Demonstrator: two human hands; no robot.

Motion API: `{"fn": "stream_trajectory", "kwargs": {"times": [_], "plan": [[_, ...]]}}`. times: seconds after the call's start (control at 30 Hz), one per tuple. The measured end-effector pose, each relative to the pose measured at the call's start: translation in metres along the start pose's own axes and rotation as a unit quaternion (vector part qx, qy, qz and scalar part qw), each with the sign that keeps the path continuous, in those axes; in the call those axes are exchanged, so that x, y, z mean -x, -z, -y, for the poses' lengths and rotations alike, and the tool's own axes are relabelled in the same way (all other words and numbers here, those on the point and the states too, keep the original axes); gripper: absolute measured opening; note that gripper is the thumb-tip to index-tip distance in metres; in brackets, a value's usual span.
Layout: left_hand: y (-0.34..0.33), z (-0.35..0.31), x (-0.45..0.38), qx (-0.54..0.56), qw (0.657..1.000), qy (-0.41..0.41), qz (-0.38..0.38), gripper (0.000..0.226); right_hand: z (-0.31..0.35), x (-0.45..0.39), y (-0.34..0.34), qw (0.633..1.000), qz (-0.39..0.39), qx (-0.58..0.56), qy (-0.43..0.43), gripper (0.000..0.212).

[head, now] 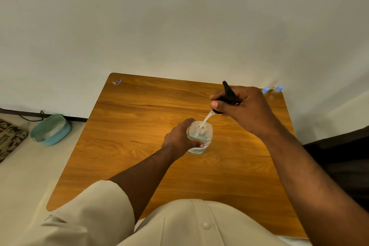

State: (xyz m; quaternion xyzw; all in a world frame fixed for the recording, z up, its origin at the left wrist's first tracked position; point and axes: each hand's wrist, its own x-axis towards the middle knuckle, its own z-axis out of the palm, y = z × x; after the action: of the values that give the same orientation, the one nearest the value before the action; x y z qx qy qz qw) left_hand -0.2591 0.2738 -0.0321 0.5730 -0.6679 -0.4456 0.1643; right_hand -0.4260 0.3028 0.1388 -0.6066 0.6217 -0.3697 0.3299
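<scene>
The squat clear plastic bottle (200, 138) stands upright near the middle of the orange-brown wooden table (129, 136), with the left hand (178, 138) wrapped round its side. The right hand (246, 106) grips a black pump head (229, 94), nozzle towards the wall. Its white dip tube (207, 119) slants down-left into the bottle's neck.

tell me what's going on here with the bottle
A person at a wooden table is working on a clear bottle that stands on it. The left hand grips the bottle's side. The right hand holds a black pump top above it, tilted, with the tip of its pale tube at the bottle's open neck. The pump is not screwed on. Two small blue-capped bottles stand at the far right corner.
</scene>
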Motion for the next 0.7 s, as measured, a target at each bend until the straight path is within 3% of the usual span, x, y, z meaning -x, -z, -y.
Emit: {"fn": "stream_trajectory", "kwargs": {"times": [0.17, 0.7], "plan": [[0.001, -0.001, 0.000, -0.003, 1.000, 0.003, 0.000, 0.082, 0.004, -0.002, 0.000, 1.000, 0.004, 0.016, 0.007, 0.008], [0.000, -0.001, 0.001, -0.004, 1.000, 0.001, -0.001, 0.084, 0.009, -0.011, 0.000, 0.998, -0.063, -0.007, 0.002, 0.007]]}}
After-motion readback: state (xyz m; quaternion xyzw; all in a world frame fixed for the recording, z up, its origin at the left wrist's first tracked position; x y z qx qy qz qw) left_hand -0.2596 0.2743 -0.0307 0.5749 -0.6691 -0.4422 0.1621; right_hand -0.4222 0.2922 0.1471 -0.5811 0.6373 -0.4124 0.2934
